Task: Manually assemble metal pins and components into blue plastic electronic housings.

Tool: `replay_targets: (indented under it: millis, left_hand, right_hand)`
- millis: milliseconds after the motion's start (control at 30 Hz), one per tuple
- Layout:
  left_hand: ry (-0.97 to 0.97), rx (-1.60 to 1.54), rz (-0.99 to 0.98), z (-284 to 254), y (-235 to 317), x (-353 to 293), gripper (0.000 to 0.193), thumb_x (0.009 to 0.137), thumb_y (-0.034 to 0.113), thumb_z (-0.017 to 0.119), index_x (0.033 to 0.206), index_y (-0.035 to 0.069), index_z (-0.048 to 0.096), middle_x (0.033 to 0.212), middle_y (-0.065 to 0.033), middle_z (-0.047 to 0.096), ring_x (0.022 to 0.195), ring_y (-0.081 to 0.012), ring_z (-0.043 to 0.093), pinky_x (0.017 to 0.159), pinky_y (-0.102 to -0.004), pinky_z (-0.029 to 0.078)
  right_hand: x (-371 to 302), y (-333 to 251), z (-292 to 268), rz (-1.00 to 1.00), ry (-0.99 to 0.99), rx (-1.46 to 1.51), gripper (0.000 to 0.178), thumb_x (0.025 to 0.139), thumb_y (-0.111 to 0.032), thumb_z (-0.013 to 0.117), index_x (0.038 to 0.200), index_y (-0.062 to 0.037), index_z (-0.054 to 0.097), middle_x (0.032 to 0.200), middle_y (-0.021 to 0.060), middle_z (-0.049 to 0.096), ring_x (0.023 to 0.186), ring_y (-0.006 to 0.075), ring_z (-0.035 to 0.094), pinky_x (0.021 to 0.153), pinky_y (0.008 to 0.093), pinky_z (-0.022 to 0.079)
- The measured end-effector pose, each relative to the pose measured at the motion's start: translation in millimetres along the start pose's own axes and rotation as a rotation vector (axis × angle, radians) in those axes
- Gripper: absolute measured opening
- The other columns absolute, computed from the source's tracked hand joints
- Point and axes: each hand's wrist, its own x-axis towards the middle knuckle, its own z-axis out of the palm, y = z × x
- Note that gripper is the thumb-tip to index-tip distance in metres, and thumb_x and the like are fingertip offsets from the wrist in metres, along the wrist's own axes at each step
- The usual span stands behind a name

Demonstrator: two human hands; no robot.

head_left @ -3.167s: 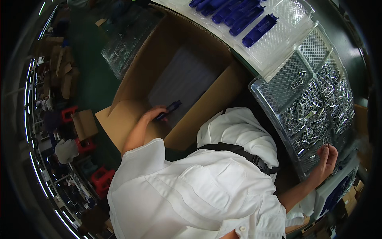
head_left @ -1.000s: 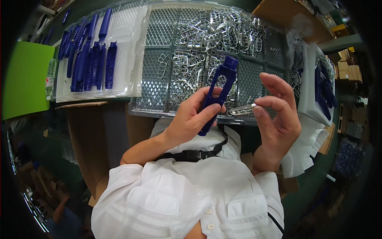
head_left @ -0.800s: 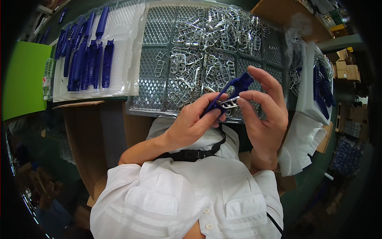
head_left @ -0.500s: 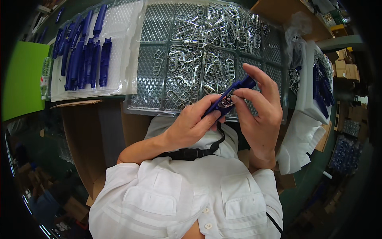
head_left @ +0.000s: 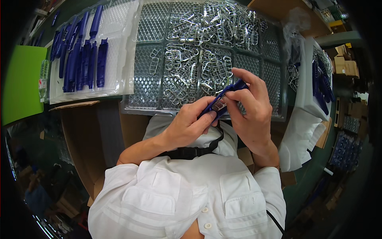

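Over the near edge of the tray, my left hand (head_left: 188, 121) is closed around the lower end of a long dark-blue plastic shell (head_left: 240, 85), which slants up to the right. A small chrome frame with oblong openings (head_left: 219, 104) lies at the shell's open side. My right hand (head_left: 254, 109) pinches thumb and forefinger at the upper end of this frame, hiding part of it. Its other fingers curve over the shell's far end. Beyond my hands, many similar chrome frames (head_left: 181, 63) lie heaped in a clear compartmented tray (head_left: 145, 89).
Blue shells (head_left: 102, 63) lie in rows on a white tray (head_left: 113, 89) at the left, beside a green panel (head_left: 24, 83) and a clear bottle (head_left: 43, 81). A white foam box (head_left: 308, 93) with more blue parts stands right. An open cardboard box (head_left: 81, 139) sits below left.
Both hands have shifted slightly left with the blue shell. My right fingers have moved a little down and left along it, still pinching at the chrome frame.
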Motion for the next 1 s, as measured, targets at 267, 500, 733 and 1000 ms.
replay_targets:
  millis: [267, 500, 733, 1000]
  left_hand:
    - [0.1, 0.315, 0.352, 4, 0, 3, 0.023, 0.101, 0.008, 0.061, 0.122, -0.002, 0.064, 0.079, -0.0048, 0.07, 0.062, -0.0095, 0.063, 0.056, -0.0277, 0.05]
    - [0.075, 0.222, 0.075, 5, 4, 10, 0.016, 0.106, 0.009, 0.057, 0.101, -0.002, 0.068, 0.078, -0.0032, 0.07, 0.067, -0.0072, 0.065, 0.06, -0.0243, 0.051]
    - [0.203, 0.226, 0.105, 2, -4, 12, 0.017, 0.101, 0.013, 0.066, 0.091, 0.0, 0.071, 0.063, -0.0044, 0.067, 0.054, -0.0067, 0.06, 0.049, -0.0266, 0.045]
    - [0.187, 0.362, 0.119, -12, 8, 12, 0.015, 0.101, 0.013, 0.068, 0.103, 0.0, 0.074, 0.07, -0.0032, 0.068, 0.059, -0.0084, 0.058, 0.054, -0.028, 0.046]
  right_hand:
    - [-6, -14, -10, 0.268, 0.131, 0.107, 0.044, 0.081, 0.005, 0.082, 0.121, -0.0019, 0.065, 0.137, 0.017, 0.065, 0.112, 0.031, 0.071, 0.089, 0.0366, 0.058]
    - [-14, -10, 2, 0.239, 0.052, 0.148, 0.033, 0.083, 0.007, 0.078, 0.109, -0.001, 0.06, 0.111, 0.0118, 0.073, 0.095, 0.0227, 0.073, 0.084, 0.0317, 0.057]
    - [-16, -8, 15, 0.223, 0.086, 0.083, 0.033, 0.08, -0.001, 0.082, 0.104, -0.0024, 0.058, 0.099, 0.0134, 0.068, 0.087, 0.0342, 0.07, 0.072, 0.0419, 0.056]
    - [-8, 3, 15, 0.218, 0.111, 0.283, 0.034, 0.08, 0.01, 0.077, 0.107, -0.0014, 0.06, 0.102, 0.0113, 0.07, 0.087, 0.0226, 0.071, 0.078, 0.0322, 0.056]
